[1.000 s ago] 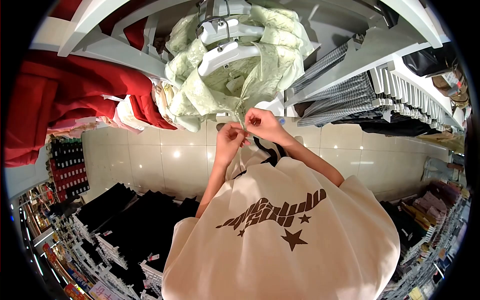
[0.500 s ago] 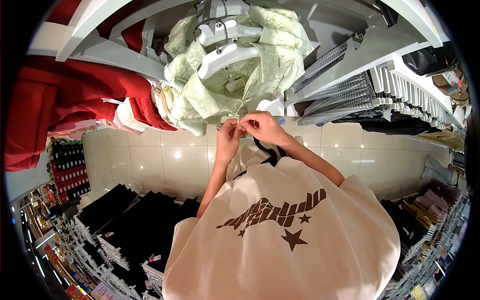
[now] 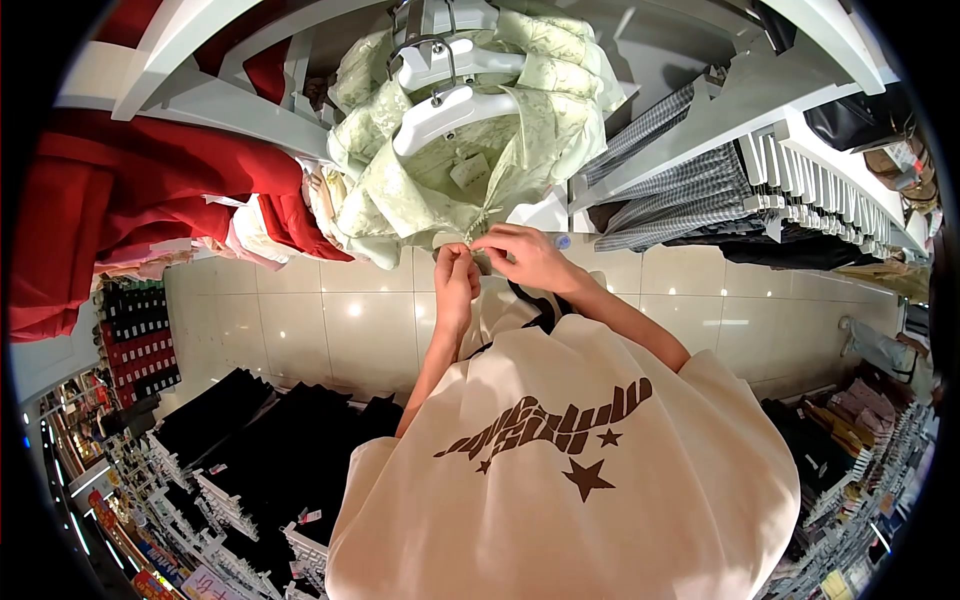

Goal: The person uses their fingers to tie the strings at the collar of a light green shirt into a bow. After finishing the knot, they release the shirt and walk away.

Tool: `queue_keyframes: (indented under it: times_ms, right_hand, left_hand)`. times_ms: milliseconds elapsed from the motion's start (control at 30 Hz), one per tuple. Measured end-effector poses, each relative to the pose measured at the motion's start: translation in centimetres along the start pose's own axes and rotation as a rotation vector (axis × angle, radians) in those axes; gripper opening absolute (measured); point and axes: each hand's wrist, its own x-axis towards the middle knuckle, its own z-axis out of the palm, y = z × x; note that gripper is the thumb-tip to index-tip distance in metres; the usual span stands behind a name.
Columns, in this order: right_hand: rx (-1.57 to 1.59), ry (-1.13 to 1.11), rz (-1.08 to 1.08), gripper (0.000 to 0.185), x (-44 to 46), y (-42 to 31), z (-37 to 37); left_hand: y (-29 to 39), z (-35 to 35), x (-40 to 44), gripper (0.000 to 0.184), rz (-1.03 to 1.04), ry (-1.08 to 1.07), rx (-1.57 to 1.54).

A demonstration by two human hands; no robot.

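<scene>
A pale green patterned blouse (image 3: 400,195) hangs on a white hanger (image 3: 455,115), its neckline spread open and a white tag (image 3: 470,172) inside the neck. At the low point of its front opening, my left hand (image 3: 457,283) is closed with thumb and fingers pinched together on the blouse's front edge. My right hand (image 3: 525,257) meets it from the right, also pinching there with its fingertips. The small detail between the fingertips is too small to make out. Further green blouses hang close behind on white hangers.
Red garments (image 3: 150,185) hang at the left, and grey checked clothes (image 3: 680,180) at the right. White rack bars (image 3: 240,115) frame the rail. Black clothes (image 3: 300,440) are behind at the lower left. A person in light jeans (image 3: 880,350) stands at the far right.
Both hands stay at the blouse's front opening. The left fingers have curled in more, and the right hand has shifted slightly. The tag in the neck has turned and shows more.
</scene>
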Motion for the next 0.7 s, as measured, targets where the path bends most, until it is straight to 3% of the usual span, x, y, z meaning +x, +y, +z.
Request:
queue_keyframes:
  times_ms: [300, 467, 700]
  right_hand:
    - [-0.093, -0.066, -0.03, 0.024, 0.0, 0.1, 0.3]
    - [0.042, 0.136, 0.094, 0.013, 0.3, -0.1, 0.6]
    - [0.048, 0.238, 0.076, 0.013, 0.4, -0.1, 0.7]
  left_hand:
    - [-1.0, -0.4, -0.7, 0.008, 0.02, 0.015, 0.0]
    - [-1.2, -0.3, -0.6, 0.013, 0.067, 0.023, 0.053]
    - [-0.7, 0.0, -0.8, 0.018, 0.09, 0.004, 0.047]
